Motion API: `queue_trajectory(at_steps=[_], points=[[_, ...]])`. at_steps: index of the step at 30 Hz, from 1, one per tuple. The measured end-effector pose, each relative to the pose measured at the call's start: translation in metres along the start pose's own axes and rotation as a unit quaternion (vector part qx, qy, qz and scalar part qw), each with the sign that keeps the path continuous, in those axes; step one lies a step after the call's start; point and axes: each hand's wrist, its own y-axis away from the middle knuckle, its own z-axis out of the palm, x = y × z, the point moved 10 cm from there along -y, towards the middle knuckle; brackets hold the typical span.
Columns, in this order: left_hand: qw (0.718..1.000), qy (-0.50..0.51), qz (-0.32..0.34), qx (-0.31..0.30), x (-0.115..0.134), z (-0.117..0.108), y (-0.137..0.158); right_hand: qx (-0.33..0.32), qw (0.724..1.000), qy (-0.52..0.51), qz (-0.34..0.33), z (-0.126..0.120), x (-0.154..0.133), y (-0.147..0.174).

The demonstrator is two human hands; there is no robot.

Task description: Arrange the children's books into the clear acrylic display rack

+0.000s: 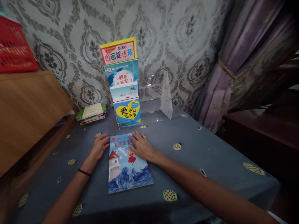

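Observation:
A blue picture book (129, 172) with a white tower, waves and a red-dressed figure on its cover lies flat on the cloth-covered table (193, 186). My left hand (101, 146) rests at the book's upper left edge, fingers stretched out and touching or nearly touching it. Across the upper right part of the cover lies my right hand (141, 146), flat with its fingers extended and hiding some of the title. Just beyond the book stands a clear acrylic rack (166, 96). Its left column holds several books in tiers, the lowest a blue one with a yellow heart (127, 112).
A small stack of books (92, 112) lies at the back left of the table. Further left, a red plastic basket (16, 46) sits on a wooden cabinet (30, 115). Patterned wallpaper is behind, and a tied purple curtain (224, 74) hangs at the right.

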Motion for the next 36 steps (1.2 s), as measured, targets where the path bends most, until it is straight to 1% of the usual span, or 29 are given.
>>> queue_trajectory(at_steps=[3,6,8,10,12,15,18,21,23,25,26,28,29,30,31,32,33,34,35,36], points=[[0.996,0.035,-0.06,-0.052,-0.007,0.018,0.02,0.004,1.0,-0.002,0.002,-0.002,-0.001,0.001],[0.979,0.088,-0.136,-0.123,-0.017,0.04,0.054,0.01,1.0,-0.007,0.0,-0.004,-0.001,0.001],[0.969,0.109,-0.162,-0.149,-0.019,0.048,0.078,0.016,1.0,-0.011,-0.006,-0.005,-0.002,0.002],[0.969,0.103,-0.164,-0.156,-0.018,0.051,0.097,0.018,1.0,-0.014,-0.006,-0.006,-0.003,0.002],[0.97,0.085,-0.164,-0.157,-0.017,0.053,0.108,0.01,1.0,-0.018,-0.002,-0.006,-0.002,0.002],[0.974,0.066,-0.16,-0.144,-0.012,0.053,0.11,-0.003,0.999,-0.033,0.009,-0.006,0.0,0.002],[0.979,0.05,-0.135,-0.147,0.007,0.056,0.101,0.01,0.996,-0.085,0.016,-0.006,0.009,-0.002],[0.98,0.024,-0.097,-0.171,0.039,0.061,0.091,0.05,0.98,-0.194,0.018,-0.007,0.023,-0.009],[0.979,-0.012,-0.071,-0.19,0.064,0.064,0.086,0.088,0.952,-0.293,0.002,-0.013,0.031,-0.014],[0.973,-0.075,-0.032,-0.216,0.092,0.069,0.085,0.119,0.908,-0.4,-0.018,-0.023,0.035,-0.016],[0.967,-0.114,0.001,-0.229,0.109,0.072,0.087,0.131,0.882,-0.452,-0.023,-0.029,0.037,-0.016],[0.941,-0.211,0.097,-0.246,0.146,0.08,0.096,0.135,0.82,-0.555,-0.022,-0.042,0.038,-0.016],[0.919,-0.269,0.154,-0.246,0.163,0.084,0.105,0.13,0.786,-0.603,-0.024,-0.049,0.037,-0.015],[0.888,-0.331,0.207,-0.241,0.178,0.09,0.115,0.124,0.752,-0.646,-0.029,-0.056,0.034,-0.015],[0.852,-0.393,0.255,-0.234,0.188,0.097,0.126,0.114,0.721,-0.683,-0.035,-0.064,0.032,-0.014],[0.81,-0.451,0.293,-0.232,0.192,0.105,0.138,0.102,0.694,-0.712,-0.039,-0.071,0.029,-0.013],[0.766,-0.501,0.326,-0.237,0.189,0.115,0.149,0.089,0.671,-0.735,-0.041,-0.076,0.027,-0.012],[0.723,-0.543,0.351,-0.245,0.18,0.124,0.16,0.076,0.653,-0.752,-0.04,-0.079,0.026,-0.011],[0.68,-0.579,0.37,-0.257,0.166,0.134,0.168,0.062,0.638,-0.766,-0.036,-0.08,0.027,-0.011],[0.643,-0.608,0.388,-0.259,0.149,0.142,0.175,0.05,0.629,-0.776,-0.028,-0.078,0.029,-0.011]])
